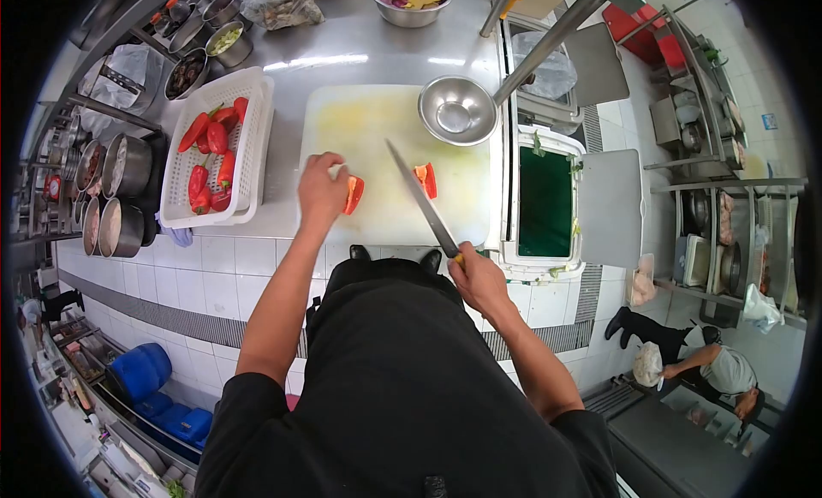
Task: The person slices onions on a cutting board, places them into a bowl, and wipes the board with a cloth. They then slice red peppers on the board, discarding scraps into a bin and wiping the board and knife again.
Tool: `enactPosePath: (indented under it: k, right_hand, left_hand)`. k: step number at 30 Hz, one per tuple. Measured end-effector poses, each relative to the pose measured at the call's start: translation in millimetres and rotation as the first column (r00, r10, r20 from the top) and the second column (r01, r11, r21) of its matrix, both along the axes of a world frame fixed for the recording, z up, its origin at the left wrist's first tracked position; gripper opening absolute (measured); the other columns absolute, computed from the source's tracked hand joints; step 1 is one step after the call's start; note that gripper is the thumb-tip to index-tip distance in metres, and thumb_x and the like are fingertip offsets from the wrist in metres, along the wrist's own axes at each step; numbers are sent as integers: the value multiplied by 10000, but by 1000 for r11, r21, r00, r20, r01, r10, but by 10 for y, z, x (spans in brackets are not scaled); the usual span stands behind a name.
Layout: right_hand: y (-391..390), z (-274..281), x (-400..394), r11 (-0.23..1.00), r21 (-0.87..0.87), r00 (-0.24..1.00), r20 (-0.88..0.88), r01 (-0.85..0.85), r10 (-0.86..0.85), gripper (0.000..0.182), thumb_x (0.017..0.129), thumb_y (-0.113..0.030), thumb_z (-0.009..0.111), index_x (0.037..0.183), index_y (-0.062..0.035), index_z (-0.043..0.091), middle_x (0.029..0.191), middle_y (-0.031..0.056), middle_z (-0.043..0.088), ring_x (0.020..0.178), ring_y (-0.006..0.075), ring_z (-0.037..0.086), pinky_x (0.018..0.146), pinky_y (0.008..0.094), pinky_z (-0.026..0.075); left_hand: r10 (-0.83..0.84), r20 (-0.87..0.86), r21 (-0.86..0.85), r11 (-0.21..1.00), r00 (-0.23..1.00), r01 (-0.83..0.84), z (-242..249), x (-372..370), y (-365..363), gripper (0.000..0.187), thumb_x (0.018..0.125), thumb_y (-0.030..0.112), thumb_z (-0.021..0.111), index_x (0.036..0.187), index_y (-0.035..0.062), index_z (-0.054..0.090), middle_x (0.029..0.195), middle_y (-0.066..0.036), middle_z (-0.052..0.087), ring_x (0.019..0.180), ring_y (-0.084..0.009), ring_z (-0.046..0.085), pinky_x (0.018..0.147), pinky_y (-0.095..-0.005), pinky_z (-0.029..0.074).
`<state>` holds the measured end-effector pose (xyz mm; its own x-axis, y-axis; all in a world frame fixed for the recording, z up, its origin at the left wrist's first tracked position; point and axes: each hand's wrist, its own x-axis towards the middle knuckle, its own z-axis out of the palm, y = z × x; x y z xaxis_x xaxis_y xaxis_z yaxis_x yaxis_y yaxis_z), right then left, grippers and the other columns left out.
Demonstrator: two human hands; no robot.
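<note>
My left hand (324, 188) is at the left part of the white cutting board (360, 228), its fingers curled at the upper end of a cut red pepper piece (354, 196). The hand hides that piece's left edge. In my right hand (479, 280), at the board's front edge, is a kitchen knife (420, 193) with a yellow handle, its long blade slanting up and left over the board. A second cut red pepper piece (430, 181), pale inside showing, lies just right of the blade. A steel bowl (452, 111) stands at the board's upper right corner.
A white basket (175, 194) of whole red peppers (217, 138) stands left of the board. Steel pots (229, 46) and a filled bowl (411, 17) are farther back. To the right is an open bin (552, 202) with dark green inside. Another person (711, 361) works at lower right.
</note>
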<state>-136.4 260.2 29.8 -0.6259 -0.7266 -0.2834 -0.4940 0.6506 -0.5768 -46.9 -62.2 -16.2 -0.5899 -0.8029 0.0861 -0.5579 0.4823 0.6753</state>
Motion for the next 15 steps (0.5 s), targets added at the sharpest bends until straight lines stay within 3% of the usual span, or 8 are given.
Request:
enactPosePath:
  k: [1,3,4,6,7,10,15]
  right_hand:
    - [64,72,8,1000,1,1000,0,0,0,275,999,-273,587,1053,-12,521,782,265,681,775,492,668,700,573,508]
    - [225,209,-16,985,54,969,177,165,-172,313,1001,-305,597,1063,-4,541,798,277,675,802,513,654,717,570,490]
    - [284,275,-35,973,115,951,213,201,-222,338,1002,-325,600,1042,7,552,810,285,673,820,510,652,719,562,483]
    - [449,174,-42,963,129,930,257,236,-262,339,1004,-324,597,1035,11,556,809,283,673,823,509,653,719,560,483]
    - [522,99,-49,955,142,907,302,261,-293,341,1006,-324,595,1028,15,560,808,281,673,826,508,653,720,557,483]
    - [595,52,-49,952,151,887,347,268,-304,363,1005,-334,595,1016,27,560,799,282,665,826,504,654,733,544,488]
    - [587,-21,-52,953,144,874,380,266,-302,379,1005,-340,594,1014,37,558,817,288,662,829,499,650,753,540,487]
  left_hand:
    - [0,0,1,1000,1000,0,-26,-75,100,197,886,209,696,1047,96,710,1034,-140,714,928,-344,696,831,-429,554]
    - [-170,-50,244,954,984,178,-100,-293,352,267,891,213,691,1131,100,718,1045,-134,718,910,-316,701,825,-417,556]
    - [-174,-53,243,953,983,182,-115,-392,465,267,891,213,691,1131,100,718,1045,-134,718,910,-316,701,825,-417,556]
    - [-189,-35,382,905,981,188,-148,-541,662,325,908,179,681,1203,45,712,997,-86,719,788,-193,705,731,-339,553]
    - [-201,-36,384,902,979,200,-220,-595,704,325,908,179,681,1203,45,712,997,-86,719,788,-193,705,731,-339,553]
    - [-148,-73,476,864,986,164,-309,-706,772,339,891,173,685,1204,44,708,970,-103,733,863,-246,709,808,-371,562]
    - [-45,-104,588,803,994,98,-234,-753,801,256,916,124,675,1141,14,728,908,-82,731,743,-181,714,698,-320,578]
